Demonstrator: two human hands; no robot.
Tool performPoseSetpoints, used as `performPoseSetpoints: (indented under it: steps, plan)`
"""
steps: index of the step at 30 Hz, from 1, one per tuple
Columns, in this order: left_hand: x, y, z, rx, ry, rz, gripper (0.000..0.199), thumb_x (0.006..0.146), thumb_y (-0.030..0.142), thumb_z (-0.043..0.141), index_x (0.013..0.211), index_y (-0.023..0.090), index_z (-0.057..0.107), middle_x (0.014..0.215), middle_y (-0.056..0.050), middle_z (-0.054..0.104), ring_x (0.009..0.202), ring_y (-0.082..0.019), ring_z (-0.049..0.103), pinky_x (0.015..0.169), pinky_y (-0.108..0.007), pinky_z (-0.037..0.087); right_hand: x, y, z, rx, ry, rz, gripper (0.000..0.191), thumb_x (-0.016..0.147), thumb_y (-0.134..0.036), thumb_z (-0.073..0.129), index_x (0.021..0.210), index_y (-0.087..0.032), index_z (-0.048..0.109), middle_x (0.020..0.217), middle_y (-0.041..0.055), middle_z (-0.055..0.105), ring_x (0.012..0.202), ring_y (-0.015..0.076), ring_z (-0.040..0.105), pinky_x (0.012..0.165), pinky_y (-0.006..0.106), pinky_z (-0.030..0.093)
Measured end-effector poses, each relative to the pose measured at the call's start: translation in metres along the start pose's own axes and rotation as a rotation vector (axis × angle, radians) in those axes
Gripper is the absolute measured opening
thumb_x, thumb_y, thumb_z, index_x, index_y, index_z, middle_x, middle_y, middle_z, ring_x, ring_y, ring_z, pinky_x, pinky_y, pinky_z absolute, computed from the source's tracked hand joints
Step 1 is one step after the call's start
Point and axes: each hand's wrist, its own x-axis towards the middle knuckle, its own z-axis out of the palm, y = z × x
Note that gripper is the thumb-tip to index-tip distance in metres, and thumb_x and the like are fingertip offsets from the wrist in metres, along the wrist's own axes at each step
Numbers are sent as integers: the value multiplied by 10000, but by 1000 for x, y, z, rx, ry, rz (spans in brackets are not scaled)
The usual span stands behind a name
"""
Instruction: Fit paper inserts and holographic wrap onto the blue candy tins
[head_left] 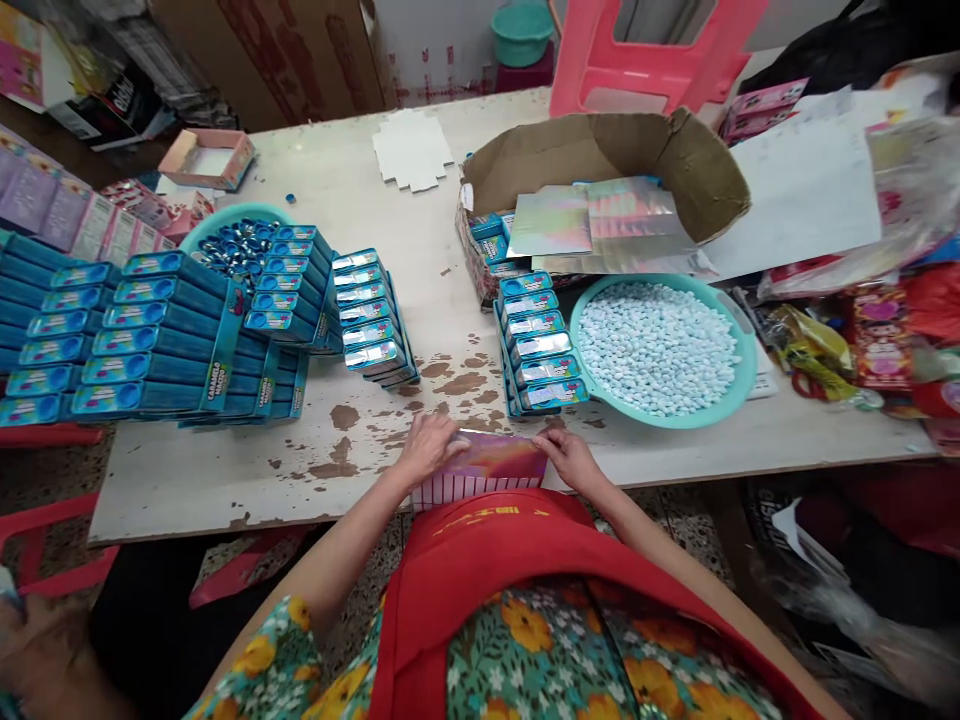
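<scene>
At the table's front edge, close to the red apron, a shiny pinkish iridescent sheet [501,458] with a row of pale strips along its lower side is stretched between my hands. My left hand [431,447] grips its left end, with the thumb on top. The fingers of my right hand [568,460] pinch its upper right corner. Beyond the sheet stand two short stacks of blue tins, a left stack [373,318] and a right stack [538,345]. The right stack touches a turquoise basin [666,350] filled with small pale blue candies.
Many blue tins [150,330] are stacked at left, before a bowl of blue caps [238,240]. A cut-down cardboard box [600,150] holds tins and silvery sheets [600,225]. Plastic packets [877,330] crowd the right side. Another person's hand [45,640] shows at lower left.
</scene>
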Motion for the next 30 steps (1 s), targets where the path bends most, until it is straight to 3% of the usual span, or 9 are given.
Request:
performPoseSetpoints:
  steps: [3,9,16,18,20,23,26,28,30]
  plan:
    - [-5,-19,7,-77,-150,-24,410,915,470,334,807,190,613,836,-73,633,827,-201,527,819,-325,363,-1,2,2,33,-10,5,389,831,-515,467,675,-190,612,692,42,646,679,186,571,645,283,416]
    - [-40,-54,-15,-419,-347,-73,463,893,539,300,682,182,506,686,-11,512,645,-139,447,610,-240,336,1,3,7,242,-17,126,368,725,-541,597,674,-178,637,669,37,648,654,177,574,642,283,449]
    - [-58,-59,3,-320,-326,-193,465,893,525,295,652,180,495,608,-1,475,599,-146,433,588,-255,310,-4,9,7,371,-188,149,371,688,-526,610,798,-174,650,773,42,671,712,176,587,693,303,475]
    - [-52,-50,7,-173,-234,-237,436,901,484,310,703,181,551,674,-32,548,676,-182,498,646,-278,349,-5,10,7,340,-159,133,350,724,-511,573,769,-170,637,761,43,664,707,175,583,687,299,470]
    - [-38,-30,7,9,0,-285,351,902,420,356,872,179,610,919,-99,619,902,-250,536,791,-344,374,-6,10,7,291,-120,92,328,761,-485,533,731,-168,614,724,34,645,687,168,570,664,285,458]
    - [-6,18,11,96,261,-170,358,889,362,428,1178,184,540,1271,-154,516,1191,-300,420,983,-430,284,-7,7,8,234,-74,41,293,796,-434,497,697,-171,579,685,15,613,663,152,546,637,262,437]
    - [27,61,25,-61,29,56,329,892,383,434,1122,202,583,1158,-112,612,1095,-253,512,934,-367,339,-8,5,10,202,-38,39,273,826,-396,471,701,-173,568,676,1,595,648,140,530,626,246,428]
    - [43,75,36,-157,-135,62,302,904,375,396,962,198,635,956,-72,676,906,-208,585,800,-300,391,-9,5,12,161,-16,46,272,849,-374,454,708,-174,574,673,1,590,648,144,529,624,248,428]
    - [52,77,44,-208,-193,19,341,912,363,358,836,183,638,807,-49,673,752,-176,585,686,-259,386,-10,3,14,116,14,60,266,863,-357,454,735,-171,595,704,20,598,683,163,537,657,270,433]
